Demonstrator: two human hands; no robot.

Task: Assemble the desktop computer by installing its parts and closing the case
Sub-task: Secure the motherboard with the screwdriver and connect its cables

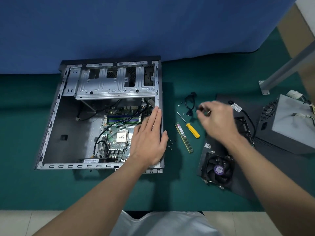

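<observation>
Now the blurred right hand curls its grip above loose screws, right of the case; I cannot tell whether it holds anything. The left hand rests flat, holding nothing, on the case's right wall.

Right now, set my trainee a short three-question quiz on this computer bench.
1. True or false: the left hand lies flat on the right edge of the open grey metal computer case.
2. What lies just beside the yellow-handled screwdriver? A) green memory stick B) grey power supply C) blue backdrop cloth
3. Fill in: the black cooling fan with the purple label lies ___ the case.
Key: 1 true; 2 A; 3 outside.
</observation>
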